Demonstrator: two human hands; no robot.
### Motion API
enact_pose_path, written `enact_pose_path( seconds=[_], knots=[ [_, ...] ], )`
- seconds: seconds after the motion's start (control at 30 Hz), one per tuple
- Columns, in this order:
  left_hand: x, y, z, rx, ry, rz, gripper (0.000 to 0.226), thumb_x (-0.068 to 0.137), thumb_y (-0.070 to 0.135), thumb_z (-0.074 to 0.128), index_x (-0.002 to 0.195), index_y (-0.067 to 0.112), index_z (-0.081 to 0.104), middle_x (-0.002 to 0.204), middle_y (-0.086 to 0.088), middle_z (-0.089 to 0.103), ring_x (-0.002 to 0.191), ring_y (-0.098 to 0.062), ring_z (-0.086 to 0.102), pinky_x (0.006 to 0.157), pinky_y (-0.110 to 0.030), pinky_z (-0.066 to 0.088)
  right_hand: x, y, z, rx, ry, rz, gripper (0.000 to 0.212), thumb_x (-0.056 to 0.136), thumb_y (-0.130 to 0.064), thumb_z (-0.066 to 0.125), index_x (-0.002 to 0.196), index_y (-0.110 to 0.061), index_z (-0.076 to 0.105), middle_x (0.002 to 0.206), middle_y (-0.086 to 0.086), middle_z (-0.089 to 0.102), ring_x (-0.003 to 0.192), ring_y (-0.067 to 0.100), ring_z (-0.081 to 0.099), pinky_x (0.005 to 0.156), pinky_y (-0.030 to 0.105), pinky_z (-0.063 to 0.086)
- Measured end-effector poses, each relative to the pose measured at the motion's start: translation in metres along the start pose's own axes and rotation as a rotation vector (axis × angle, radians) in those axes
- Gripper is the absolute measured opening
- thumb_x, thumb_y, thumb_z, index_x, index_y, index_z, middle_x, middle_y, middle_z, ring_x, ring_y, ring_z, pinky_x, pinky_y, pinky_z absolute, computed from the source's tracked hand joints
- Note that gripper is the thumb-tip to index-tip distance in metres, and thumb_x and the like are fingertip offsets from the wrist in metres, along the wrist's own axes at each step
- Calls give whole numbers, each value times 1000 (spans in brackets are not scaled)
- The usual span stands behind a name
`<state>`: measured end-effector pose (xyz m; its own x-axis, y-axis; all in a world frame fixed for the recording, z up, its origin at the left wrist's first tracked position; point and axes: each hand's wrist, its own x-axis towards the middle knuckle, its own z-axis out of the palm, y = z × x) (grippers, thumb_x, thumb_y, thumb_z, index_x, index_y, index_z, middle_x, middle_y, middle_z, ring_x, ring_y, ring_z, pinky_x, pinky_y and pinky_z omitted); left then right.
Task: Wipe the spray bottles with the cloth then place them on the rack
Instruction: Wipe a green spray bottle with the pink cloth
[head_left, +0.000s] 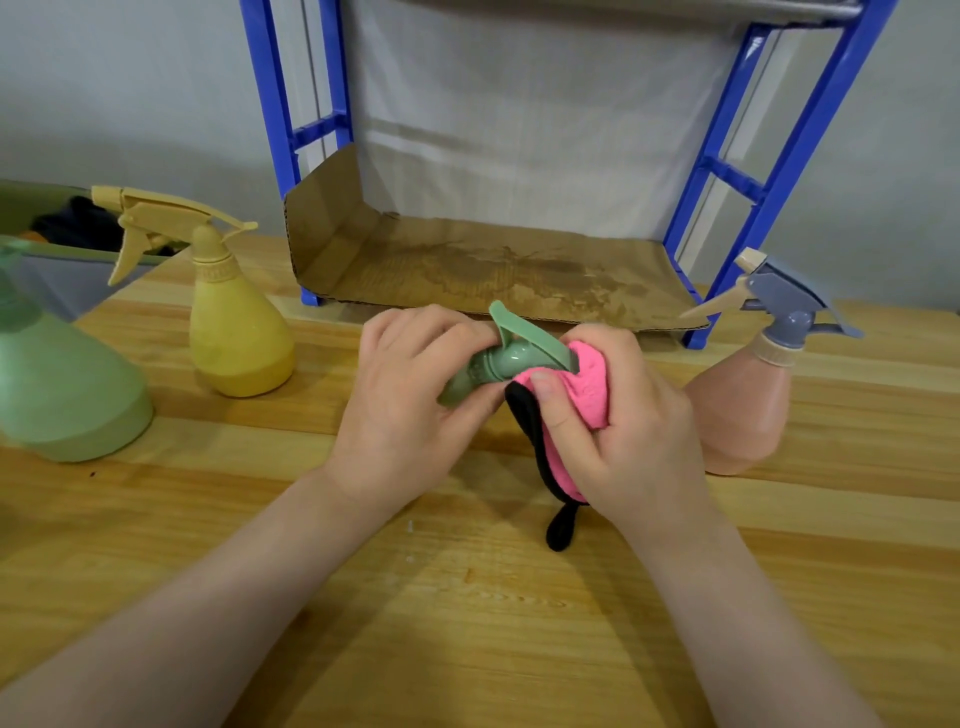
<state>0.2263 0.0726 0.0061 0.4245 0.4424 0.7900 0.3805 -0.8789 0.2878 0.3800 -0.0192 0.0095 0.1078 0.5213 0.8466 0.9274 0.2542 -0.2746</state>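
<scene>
My left hand grips a small green spray bottle tilted over the table's middle, its trigger head pointing up and right. My right hand holds a pink cloth with a black edge pressed against the bottle's nozzle end. The bottle's body is mostly hidden under my left palm. A yellow spray bottle stands upright at the left, a larger green one at the far left, and a pink bottle with a grey-blue trigger at the right. The blue rack stands behind, lined with cardboard.
A wooden table carries everything. A green bin with dark items sits at the far left behind the yellow bottle. The rack's lower shelf holds only the stained cardboard sheet. A grey wall is at the back.
</scene>
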Motion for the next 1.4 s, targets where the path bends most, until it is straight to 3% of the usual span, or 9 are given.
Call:
enact_pose_path(
  seconds=[0.33,0.47,0.67,1.0,1.2,1.3,1.4],
  knots=[
    [-2,3,3,-36,5,-16,35,88,42,61,107,14,66,102,3,66,97,-16,58,93,-34,34,0,-4,0,-31,67,82,57,105,-52,27,92,-8,63,65,-3,60,54,16,56,50,29,42],
    [-2,2,2,-2,15,-27,34,88,43,63,107,14,67,102,3,65,98,-15,56,94,-30,31,-1,-5,4,200,30,262,43,102,-47,35,91,-16,63,66,-10,58,65,10,58,58,21,43],
    [1,-3,-1,50,71,-56,29,85,37,69,101,13,67,97,1,63,94,-17,55,92,-32,28,2,-13,10,513,-20,538,26,101,-38,40,98,-25,61,90,-21,66,84,-5,61,74,7,42],
    [2,-4,0,-41,69,-73,31,87,42,65,103,15,65,98,5,62,95,-12,54,93,-34,33,3,-16,6,600,79,467,21,105,-22,38,100,-22,59,85,-21,63,78,-4,58,72,11,44],
    [6,-2,-2,-252,105,-188,26,87,42,63,106,25,60,97,25,55,94,0,53,90,-49,45,-3,-16,6,481,33,244,30,99,-30,44,125,-16,44,106,-21,58,92,-2,60,80,11,43],
    [1,3,3,-303,45,-156,29,87,38,62,108,18,64,102,15,61,99,-2,56,92,-43,44,-5,-20,7,527,-38,261,39,95,-34,53,129,-23,39,115,-14,57,102,2,61,86,13,44],
    [-4,5,7,-309,-1,-123,32,87,31,58,113,13,63,109,11,63,105,-2,56,96,-42,42,-4,-25,8,598,-45,319,31,94,-28,63,119,-33,45,108,-27,62,101,-4,62,84,8,43]
  ],
)
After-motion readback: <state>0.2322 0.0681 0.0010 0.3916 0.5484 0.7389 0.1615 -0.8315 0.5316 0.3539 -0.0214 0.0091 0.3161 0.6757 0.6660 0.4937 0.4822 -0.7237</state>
